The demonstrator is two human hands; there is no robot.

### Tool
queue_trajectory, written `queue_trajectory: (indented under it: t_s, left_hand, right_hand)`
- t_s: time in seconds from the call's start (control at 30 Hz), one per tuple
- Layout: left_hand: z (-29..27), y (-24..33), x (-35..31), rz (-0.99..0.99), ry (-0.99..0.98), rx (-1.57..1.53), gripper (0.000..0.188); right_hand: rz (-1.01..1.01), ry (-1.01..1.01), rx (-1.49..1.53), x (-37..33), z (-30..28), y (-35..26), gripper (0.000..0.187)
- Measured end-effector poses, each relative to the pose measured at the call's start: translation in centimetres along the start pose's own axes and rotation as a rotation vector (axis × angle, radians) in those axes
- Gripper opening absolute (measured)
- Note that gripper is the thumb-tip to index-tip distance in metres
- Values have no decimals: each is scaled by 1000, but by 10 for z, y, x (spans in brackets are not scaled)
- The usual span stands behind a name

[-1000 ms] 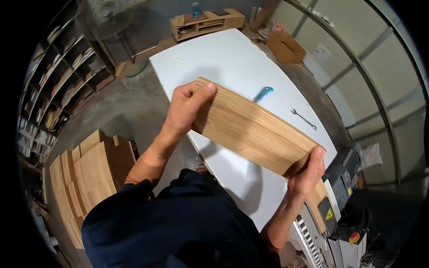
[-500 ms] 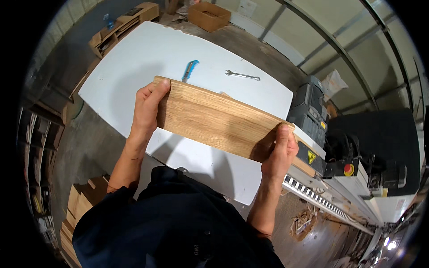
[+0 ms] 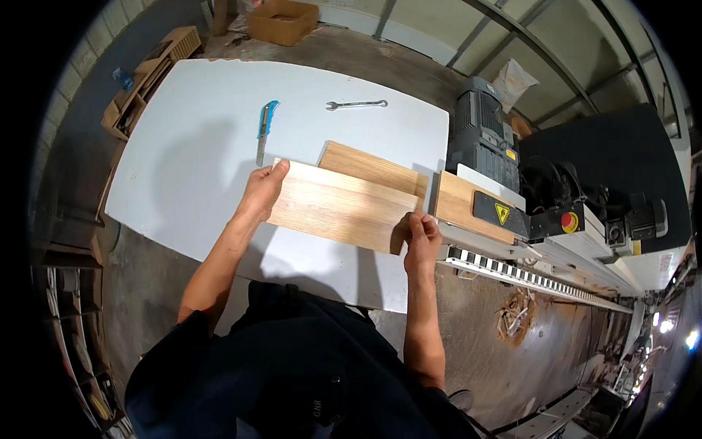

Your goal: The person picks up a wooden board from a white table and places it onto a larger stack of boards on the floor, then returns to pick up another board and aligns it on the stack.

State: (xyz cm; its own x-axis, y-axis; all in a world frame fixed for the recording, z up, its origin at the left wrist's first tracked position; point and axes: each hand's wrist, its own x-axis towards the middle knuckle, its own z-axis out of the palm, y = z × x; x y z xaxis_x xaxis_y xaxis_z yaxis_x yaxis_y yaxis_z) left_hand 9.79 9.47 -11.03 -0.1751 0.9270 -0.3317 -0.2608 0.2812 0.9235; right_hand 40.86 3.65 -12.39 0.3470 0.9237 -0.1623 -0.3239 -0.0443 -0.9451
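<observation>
A light wooden board [image 3: 340,208] is held between my two hands above the white table. Its left end is gripped by my left hand [image 3: 265,192], thumb on the upper corner. My right hand [image 3: 422,238] pinches the right end, fingers closed round the corner. Behind it, partly covered by it, a second wooden board [image 3: 376,168] lies on the table. A utility knife [image 3: 265,128] with a blue handle rests beyond my left hand, blade out toward me. Farther back lies a metal combination wrench [image 3: 357,105].
The white table [image 3: 190,95] ends close to a machine at right, with a grey motor [image 3: 482,128], a red stop button [image 3: 569,222] and a wooden board [image 3: 468,201] on it. A cardboard box [image 3: 283,22] stands on the far floor. Wood scraps [image 3: 517,318] lie on the right floor.
The held board has tilted flatter and moved lower and nearer the table, its face now brighter. My view has swung right, and the second board on the table has come into sight.
</observation>
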Motion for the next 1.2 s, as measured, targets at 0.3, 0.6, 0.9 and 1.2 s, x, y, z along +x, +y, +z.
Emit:
queue_trajectory:
  t_s: [0.3, 0.6, 0.9, 1.2]
  left_hand:
    - [40, -32, 73, -157, -12, 216, 46]
    - [56, -61, 99, 582, -23, 819, 29]
    - [80, -56, 15, 273, -295, 472, 35]
    - [58, -42, 39, -117, -366, 103, 26]
  right_hand:
    - [309, 271, 337, 58, -69, 26, 30]
    - [306, 430, 390, 73, -62, 21, 21]
    - [365, -51, 343, -9, 39, 56, 19]
    - [475, 9, 300, -15, 80, 64, 17]
